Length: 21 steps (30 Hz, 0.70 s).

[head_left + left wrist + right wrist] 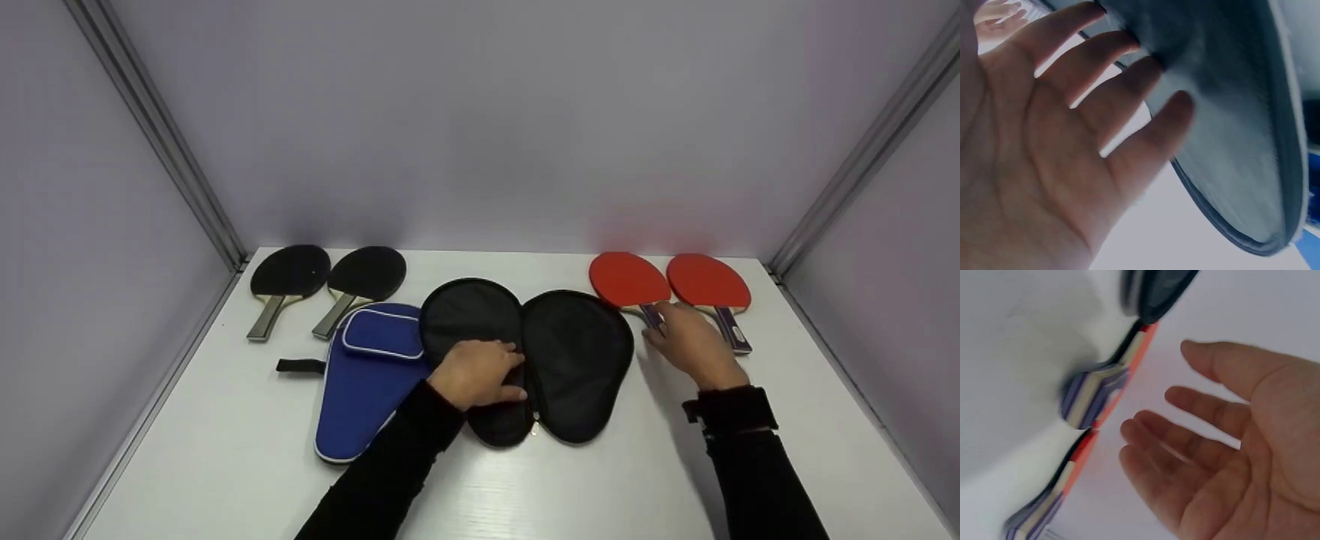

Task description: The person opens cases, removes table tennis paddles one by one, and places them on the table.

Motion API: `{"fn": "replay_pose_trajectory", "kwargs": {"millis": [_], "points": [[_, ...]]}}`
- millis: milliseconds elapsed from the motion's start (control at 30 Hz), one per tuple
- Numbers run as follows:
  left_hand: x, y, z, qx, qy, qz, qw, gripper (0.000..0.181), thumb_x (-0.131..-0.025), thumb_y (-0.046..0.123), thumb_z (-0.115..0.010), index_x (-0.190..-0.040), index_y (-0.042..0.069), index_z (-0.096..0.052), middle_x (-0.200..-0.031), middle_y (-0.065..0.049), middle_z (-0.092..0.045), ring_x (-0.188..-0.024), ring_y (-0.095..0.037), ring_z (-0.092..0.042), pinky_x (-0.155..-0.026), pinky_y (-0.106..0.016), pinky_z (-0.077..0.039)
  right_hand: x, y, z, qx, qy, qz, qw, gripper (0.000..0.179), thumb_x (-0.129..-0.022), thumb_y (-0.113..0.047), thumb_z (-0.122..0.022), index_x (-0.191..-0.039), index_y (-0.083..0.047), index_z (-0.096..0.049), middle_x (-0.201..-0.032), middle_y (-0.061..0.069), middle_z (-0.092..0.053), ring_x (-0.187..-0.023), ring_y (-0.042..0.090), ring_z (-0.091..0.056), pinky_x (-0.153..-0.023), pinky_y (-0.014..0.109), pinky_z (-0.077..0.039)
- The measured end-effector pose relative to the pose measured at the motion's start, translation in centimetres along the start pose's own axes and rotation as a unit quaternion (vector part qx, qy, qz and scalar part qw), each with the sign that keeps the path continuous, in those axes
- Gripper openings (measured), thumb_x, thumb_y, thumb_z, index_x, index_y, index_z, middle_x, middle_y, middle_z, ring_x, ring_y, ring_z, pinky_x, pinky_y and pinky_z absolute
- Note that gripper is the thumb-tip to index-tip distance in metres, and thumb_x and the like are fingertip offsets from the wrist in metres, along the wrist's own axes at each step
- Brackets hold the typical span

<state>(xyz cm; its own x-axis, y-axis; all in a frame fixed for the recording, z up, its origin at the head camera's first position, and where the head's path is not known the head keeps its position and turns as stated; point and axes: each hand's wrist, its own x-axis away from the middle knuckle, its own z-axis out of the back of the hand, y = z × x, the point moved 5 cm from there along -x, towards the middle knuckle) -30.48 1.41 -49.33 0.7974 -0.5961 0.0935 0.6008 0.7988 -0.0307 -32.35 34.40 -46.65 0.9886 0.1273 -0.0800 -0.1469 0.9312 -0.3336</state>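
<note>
A paddle case [577, 367] lies unzipped and spread in two halves, black lining up, at the middle of the table. My left hand [480, 373] is over its left half, fingers extended toward the central fold; the left wrist view has the fingertips right at the lining [1230, 140]. Two red table tennis paddles [628, 279] [707, 280] rest at the back right, handles toward me. Over the handle of the nearer-to-centre one is my right hand [694, 345]. Its fingers are spread and loosely bent, apart from that handle [1086, 399] in the right wrist view.
Left of the spread case lies a closed blue case [352, 420] with white piping, a small front pocket [384, 332] and a black strap [300, 365]. Two black paddles [292, 270] [369, 271] lie at the back left. Pale walls [480, 135] enclose the white table [217, 465].
</note>
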Motion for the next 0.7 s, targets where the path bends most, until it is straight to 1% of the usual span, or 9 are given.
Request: {"fn": "replay_pose_trajectory", "kwargs": {"millis": [33, 133, 167, 333, 433, 567, 600, 667, 700], "points": [[0.4, -0.1, 1.0, 0.011, 0.014, -0.001, 0.9998, 0.069, -0.11, 0.063, -0.076, -0.165, 0.022, -0.07, -0.17, -0.006, -0.07, -0.154, -0.028, -0.072, -0.118, -0.05, -0.068, 0.1, -0.5, 0.1, 0.0, -0.005, 0.008, 1.0, 0.047, -0.11, -0.014, -0.079, -0.148, 0.011, -0.067, -0.134, 0.036, -0.077, -0.126, 0.054, -0.074, -0.111, 0.072, -0.061], [1.1, -1.4, 2.6, 0.053, 0.059, 0.007, 0.9968, 0.066, -0.113, 0.054, -0.076, -0.164, 0.012, -0.069, -0.169, -0.011, -0.07, -0.155, -0.032, -0.071, -0.125, -0.051, -0.064, 0.3, -1.9, 0.3, 0.0, -0.024, 0.024, 0.9994, 0.054, -0.11, -0.015, -0.08, -0.156, 0.008, -0.065, -0.149, 0.036, -0.074, -0.14, 0.056, -0.07, -0.12, 0.073, -0.058], [1.2, -2.0, 2.9, 0.063, 0.072, 0.013, 0.9953, 0.067, -0.114, 0.052, -0.075, -0.165, 0.009, -0.068, -0.171, -0.012, -0.069, -0.157, -0.033, -0.069, -0.127, -0.051, -0.062, 0.5, -2.3, 0.3, 0.0, -0.03, 0.027, 0.9992, 0.058, -0.11, -0.015, -0.081, -0.16, 0.007, -0.063, -0.156, 0.036, -0.071, -0.147, 0.057, -0.068, -0.124, 0.074, -0.056], [1.5, -5.4, 3.7, 0.1, 0.125, 0.052, 0.9857, 0.071, -0.117, 0.046, -0.072, -0.168, -0.002, -0.06, -0.176, -0.022, -0.06, -0.166, -0.041, -0.059, -0.137, -0.055, -0.051, 1.5, -4.1, 0.2, 0.002, -0.085, 0.012, 0.9963, 0.068, -0.109, -0.018, -0.084, -0.166, 0.009, -0.058, -0.166, 0.037, -0.064, -0.155, 0.057, -0.062, -0.128, 0.074, -0.053], [0.9, -8.5, 2.3, 0.121, 0.158, 0.071, 0.9774, 0.073, -0.119, 0.047, -0.069, -0.168, -0.006, -0.058, -0.175, -0.027, -0.06, -0.164, -0.046, -0.059, -0.137, -0.058, -0.05, 2.1, -4.9, -0.2, 0.007, -0.122, -0.003, 0.9925, 0.069, -0.108, -0.02, -0.086, -0.162, 0.013, -0.059, -0.163, 0.037, -0.066, -0.153, 0.056, -0.064, -0.127, 0.073, -0.055], [-0.4, -13.1, -1.3, 0.166, 0.178, 0.1, 0.9649, 0.084, -0.118, 0.058, -0.063, -0.171, -0.007, -0.053, -0.175, -0.032, -0.057, -0.165, -0.049, -0.057, -0.138, -0.062, -0.048, 2.6, -5.8, -0.9, 0.029, -0.159, 0.001, 0.9869, 0.065, -0.107, -0.022, -0.087, -0.156, 0.014, -0.064, -0.158, 0.037, -0.07, -0.149, 0.056, -0.068, -0.124, 0.072, -0.058], [-0.8, -14.2, -2.3, 0.166, 0.18, 0.105, 0.9639, 0.087, -0.119, 0.062, -0.06, -0.171, -0.008, -0.052, -0.175, -0.032, -0.058, -0.165, -0.048, -0.058, -0.139, -0.059, -0.048, 2.7, -5.9, -1.1, 0.034, -0.167, 0.003, 0.9853, 0.064, -0.107, -0.022, -0.087, -0.155, 0.014, -0.066, -0.156, 0.036, -0.071, -0.147, 0.055, -0.069, -0.122, 0.072, -0.059], [-0.2, -14.5, -1.7, 0.176, 0.155, 0.125, 0.9642, 0.085, -0.119, 0.059, -0.06, -0.17, -0.009, -0.052, -0.172, -0.032, -0.06, -0.162, -0.048, -0.061, -0.137, -0.06, -0.051, 2.8, -6.1, -1.6, 0.045, -0.182, 0.009, 0.9822, 0.059, -0.107, -0.023, -0.087, -0.151, 0.013, -0.07, -0.152, 0.035, -0.075, -0.142, 0.054, -0.073, -0.118, 0.071, -0.062], [0.4, -14.2, -0.9, 0.174, 0.142, 0.133, 0.9654, 0.082, -0.12, 0.056, -0.06, -0.168, -0.01, -0.054, -0.169, -0.033, -0.063, -0.158, -0.048, -0.064, -0.134, -0.06, -0.053, 2.8, -6.1, -1.8, 0.049, -0.19, 0.013, 0.9806, 0.056, -0.106, -0.023, -0.087, -0.148, 0.012, -0.073, -0.148, 0.034, -0.077, -0.138, 0.053, -0.075, -0.116, 0.07, -0.063]]}}
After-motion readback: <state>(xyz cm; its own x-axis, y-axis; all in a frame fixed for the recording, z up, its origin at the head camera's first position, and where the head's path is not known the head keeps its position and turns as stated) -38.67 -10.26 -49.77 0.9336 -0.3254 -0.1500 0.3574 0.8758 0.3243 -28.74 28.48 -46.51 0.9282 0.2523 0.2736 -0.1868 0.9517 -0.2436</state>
